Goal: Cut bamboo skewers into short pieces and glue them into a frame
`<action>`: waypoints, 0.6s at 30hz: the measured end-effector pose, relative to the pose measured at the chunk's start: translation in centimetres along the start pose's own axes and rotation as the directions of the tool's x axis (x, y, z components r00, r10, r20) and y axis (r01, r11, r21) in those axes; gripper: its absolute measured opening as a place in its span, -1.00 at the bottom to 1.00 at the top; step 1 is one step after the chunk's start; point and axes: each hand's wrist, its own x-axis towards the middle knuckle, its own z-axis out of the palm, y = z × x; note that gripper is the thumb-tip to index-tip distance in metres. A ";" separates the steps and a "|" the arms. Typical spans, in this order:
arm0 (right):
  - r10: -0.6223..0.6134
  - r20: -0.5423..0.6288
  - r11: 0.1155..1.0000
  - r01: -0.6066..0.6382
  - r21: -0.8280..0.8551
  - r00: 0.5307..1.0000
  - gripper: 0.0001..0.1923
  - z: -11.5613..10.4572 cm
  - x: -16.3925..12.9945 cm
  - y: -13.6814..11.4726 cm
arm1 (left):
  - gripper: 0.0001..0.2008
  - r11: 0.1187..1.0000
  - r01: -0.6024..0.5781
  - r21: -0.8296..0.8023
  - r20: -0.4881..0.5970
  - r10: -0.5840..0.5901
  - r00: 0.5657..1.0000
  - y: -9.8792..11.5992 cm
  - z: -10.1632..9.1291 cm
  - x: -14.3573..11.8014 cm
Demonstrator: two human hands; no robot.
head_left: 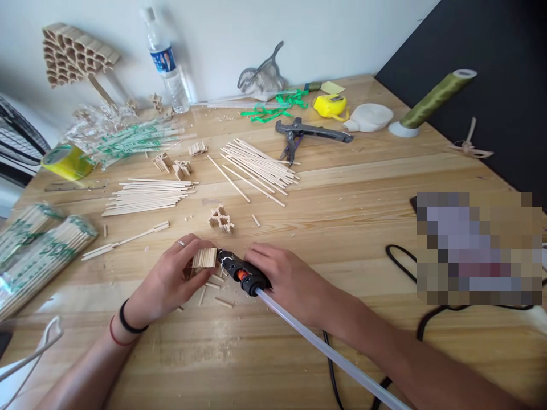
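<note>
1. head view, counts: two hands, one glue gun (239,271), one small block of cut sticks (204,258). the left hand (173,279) is curled round the block, fingers pinching it, at about 6 o'clock on the table (342,188). the right hand (284,279) is closed round the glue gun, whose nozzle touches the block's right end; a clear glue stick (325,347) trails toward 5 o'clock.
2. around: two loose stick piles (149,193) (256,165) at 11 and 12 o'clock, a small stick lattice (221,218) just beyond the hands, one pair of pliers (307,134), one yellow tape measure (330,106), one water bottle (166,62), one green thread spool (431,99). short offcuts lie under the hands.
3. writing: the bottle label is too small to read.
</note>
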 end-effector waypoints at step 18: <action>-0.047 -0.042 0.999 0.047 -0.015 0.998 -0.80 -0.1 0.0 0.1 | -0.76 1.000 0.007 -0.019 0.002 -0.007 1.000 -0.3 0.2 -0.1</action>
